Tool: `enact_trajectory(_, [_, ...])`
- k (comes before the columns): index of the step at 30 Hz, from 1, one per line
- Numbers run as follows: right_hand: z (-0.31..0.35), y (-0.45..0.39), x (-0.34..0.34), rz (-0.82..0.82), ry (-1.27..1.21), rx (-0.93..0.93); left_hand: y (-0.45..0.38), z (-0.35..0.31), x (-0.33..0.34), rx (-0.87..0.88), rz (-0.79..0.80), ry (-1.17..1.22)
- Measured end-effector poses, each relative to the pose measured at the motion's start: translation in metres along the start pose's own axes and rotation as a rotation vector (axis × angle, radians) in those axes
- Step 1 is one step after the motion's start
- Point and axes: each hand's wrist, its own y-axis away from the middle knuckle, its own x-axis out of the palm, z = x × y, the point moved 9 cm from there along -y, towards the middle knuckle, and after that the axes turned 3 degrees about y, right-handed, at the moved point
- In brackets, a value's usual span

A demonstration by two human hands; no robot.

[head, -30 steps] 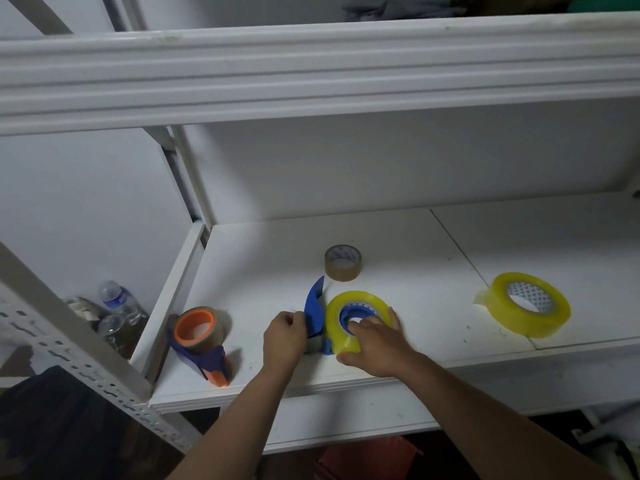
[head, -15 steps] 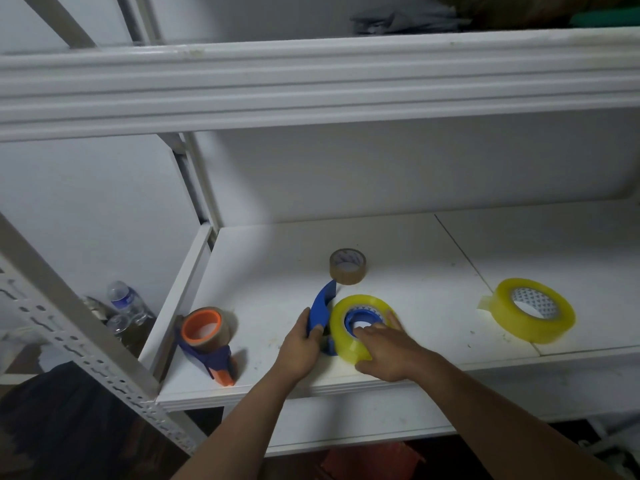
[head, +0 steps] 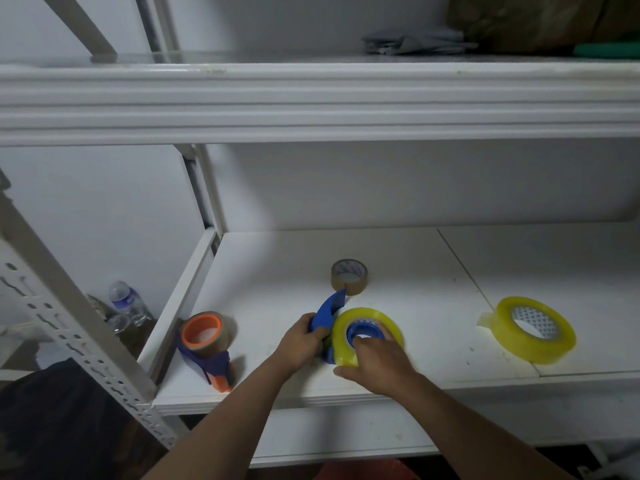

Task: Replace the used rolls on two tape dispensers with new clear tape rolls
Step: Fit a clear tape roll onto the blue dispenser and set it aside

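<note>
Left hand: your left hand (head: 300, 344) grips the blue dispenser (head: 327, 311).
Right hand: your right hand (head: 375, 358) holds the yellow tape roll (head: 367, 336) on the dispenser.

Dim, bluish light with soft shadows; wide-angle bending at edges, slightly soft focus.

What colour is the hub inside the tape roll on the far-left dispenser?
Orange hub, inside a brown tape roll on the dark blue dispenser; head view.

A storage room or stockroom: white metal shelving (head: 311, 102) with slotted uprights (head: 79, 344), folded cloth (head: 415, 41) above, water bottles (head: 124, 303) on the floor.
</note>
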Motion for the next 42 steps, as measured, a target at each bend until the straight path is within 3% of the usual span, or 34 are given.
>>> enact_trajectory(4, [-0.003,0.001,0.004,0.077,0.004,-0.065,-0.006,-0.01,0.004,0.116,-0.084,-0.214])
enact_trajectory(12, [-0.006,0.009,0.012,0.075,0.102,-0.109,-0.008,-0.009,0.003,0.195,-0.151,-0.325])
enact_trajectory(18, [-0.011,0.009,0.009,0.043,0.059,-0.11,-0.011,-0.01,0.002,0.165,-0.06,-0.315])
enact_trajectory(22, [-0.011,0.007,0.008,0.014,0.057,-0.145,-0.011,-0.004,0.01,0.121,0.099,-0.156])
enact_trajectory(28, [-0.01,0.002,0.006,-0.02,0.084,-0.166,-0.018,-0.008,0.005,0.103,0.215,-0.247])
enact_trajectory(37, [-0.013,0.001,0.008,-0.053,0.091,-0.15,-0.02,-0.013,0.008,0.085,0.267,-0.426])
enact_trajectory(42, [-0.018,0.001,0.01,-0.039,0.025,-0.111,-0.017,-0.004,0.002,0.045,0.143,-0.298])
